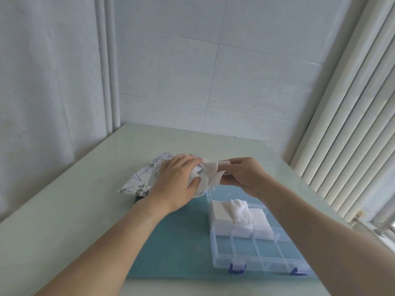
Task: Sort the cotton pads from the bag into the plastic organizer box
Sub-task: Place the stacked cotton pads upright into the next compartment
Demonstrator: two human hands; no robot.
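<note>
Crinkled white plastic bag (141, 178) with dark line-drawn cartoon print, no legible writing, at ten o'clock on the pale table (64, 210). Left hand (177, 184), fingers curled round the bag's open mouth. White square cotton pads (211, 176), pinched at twelve o'clock by right hand (243, 176). Clear plastic organizer box (256, 246) with blue latches at four o'clock on teal mat (171, 242); white pads stacked in its far compartments.

The printed bag (141, 178) lies tilted, just left of the clear plastic organizer box (252, 238). White cotton pads (211, 175) stick out of its mouth, above the box's far end. More pads (233, 212) sit stacked in the box's far compartments; its near compartments hold none.
</note>
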